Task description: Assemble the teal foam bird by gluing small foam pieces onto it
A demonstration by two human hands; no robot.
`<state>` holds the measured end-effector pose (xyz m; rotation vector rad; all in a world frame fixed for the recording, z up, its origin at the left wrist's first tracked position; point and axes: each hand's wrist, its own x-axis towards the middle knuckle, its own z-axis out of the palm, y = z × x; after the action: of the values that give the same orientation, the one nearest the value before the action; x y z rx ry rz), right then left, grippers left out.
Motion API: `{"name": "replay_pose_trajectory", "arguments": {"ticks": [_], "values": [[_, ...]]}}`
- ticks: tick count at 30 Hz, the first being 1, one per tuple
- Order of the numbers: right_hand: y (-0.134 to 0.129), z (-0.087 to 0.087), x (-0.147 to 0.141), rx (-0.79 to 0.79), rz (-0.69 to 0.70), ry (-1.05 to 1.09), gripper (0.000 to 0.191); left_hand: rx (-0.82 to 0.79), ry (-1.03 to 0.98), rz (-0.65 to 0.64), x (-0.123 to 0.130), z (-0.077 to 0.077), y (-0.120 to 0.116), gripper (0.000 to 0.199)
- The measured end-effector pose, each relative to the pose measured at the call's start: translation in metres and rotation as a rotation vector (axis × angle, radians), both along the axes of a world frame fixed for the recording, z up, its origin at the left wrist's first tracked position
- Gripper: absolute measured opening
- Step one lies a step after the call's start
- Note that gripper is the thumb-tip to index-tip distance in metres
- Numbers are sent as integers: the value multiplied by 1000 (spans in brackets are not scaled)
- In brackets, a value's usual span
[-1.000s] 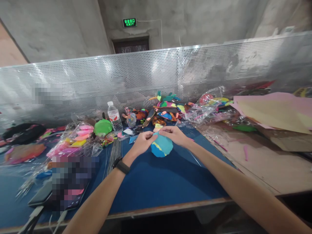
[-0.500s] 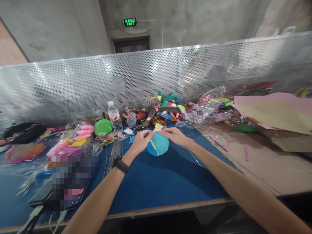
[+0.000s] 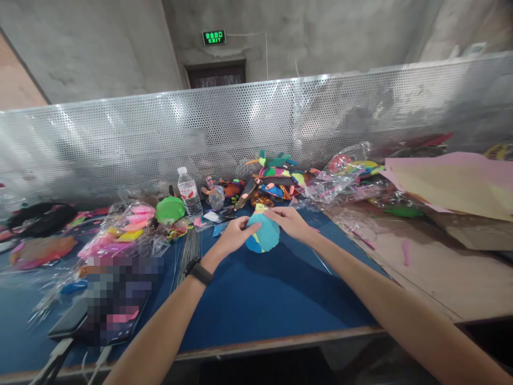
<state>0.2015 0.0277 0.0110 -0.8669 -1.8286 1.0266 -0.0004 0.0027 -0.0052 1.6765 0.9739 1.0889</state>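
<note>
Between my hands, above the blue table mat, I hold a roundish piece of modelling clay [image 3: 265, 235], light blue with a darker blue area, a yellow streak and a yellow bit at its top. My left hand [image 3: 235, 234] grips its left edge, the thumb lying across the front face. My right hand [image 3: 289, 221] pinches the upper right edge between thumb and fingers. The fingers behind the clay are hidden. A black watch band [image 3: 199, 271] circles my left wrist.
A water bottle [image 3: 189, 191] and a green clay dome [image 3: 170, 209] stand behind. Colourful clay figures [image 3: 276, 182] are piled against the perforated metal screen [image 3: 248, 117]. Thin wires [image 3: 189, 256] and bagged clay [image 3: 128, 230] lie left, blurred-out devices nearer. Cardboard [image 3: 433, 267] covers the right.
The clay piece has turned and shifted slightly right. My left thumb has come down over its front, and my right hand has slid a little along its upper edge.
</note>
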Motion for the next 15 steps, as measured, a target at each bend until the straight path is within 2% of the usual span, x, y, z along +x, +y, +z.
{"name": "replay_pose_trajectory", "arguments": {"ticks": [3, 6, 10, 15], "values": [[1, -2, 0, -104, 47, 8, 37, 15, 35, 5, 0, -2, 1, 31], [2, -4, -1, -111, 89, 23, 33, 27, 56, 34, -1, -1, 0, 33], [4, -5, -2, -89, 27, 58, 34, -30, 108, 27, -2, 2, -3, 38], [4, -5, -1, -168, 53, 20, 33, 43, 102, 93, -1, 1, -3, 39]]}}
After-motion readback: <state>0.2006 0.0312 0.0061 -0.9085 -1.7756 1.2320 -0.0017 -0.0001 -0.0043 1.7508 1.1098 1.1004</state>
